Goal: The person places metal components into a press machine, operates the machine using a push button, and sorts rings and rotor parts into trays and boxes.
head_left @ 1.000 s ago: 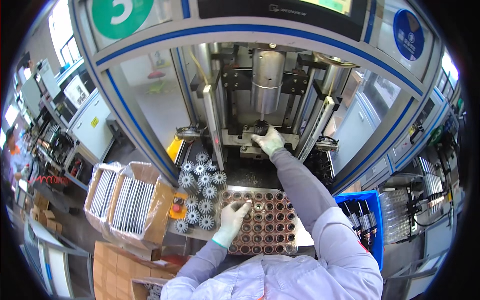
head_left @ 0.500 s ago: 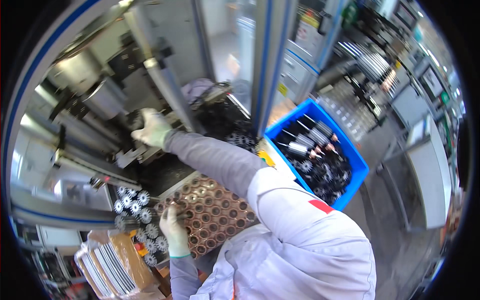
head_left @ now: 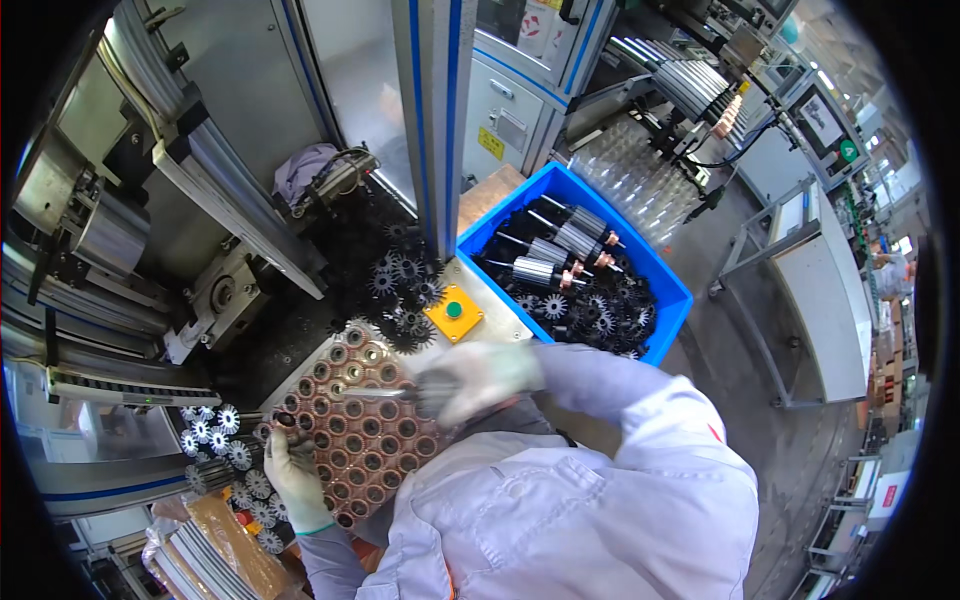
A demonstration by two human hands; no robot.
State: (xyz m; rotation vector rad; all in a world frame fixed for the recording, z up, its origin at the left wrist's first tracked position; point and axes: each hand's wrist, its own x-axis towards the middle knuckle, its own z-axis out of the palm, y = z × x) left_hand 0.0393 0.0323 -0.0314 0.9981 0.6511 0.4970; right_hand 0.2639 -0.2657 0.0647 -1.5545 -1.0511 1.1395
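My right hand, in a pale work glove and smeared by motion, is closed round a rotor core on a shaft. The thin shaft sticks out leftward above a tray of copper-coloured commutators in rows. At the tray's left edge, my gloved left hand has its fingertips closed on a copper commutator. To the left of that hand lie several toothed rotor cores, stacked with their ends facing up.
The press machine stands at the far left, behind a metal upright. A yellow box with a green button sits beyond the tray. At right, a blue bin holds rotors and black toothed parts. Plastic-wrapped stock lies near left.
My right hand has come back from the press to above the tray, now with a rotor core on a shaft. My left hand has shifted to the tray's left edge. The view has turned right.
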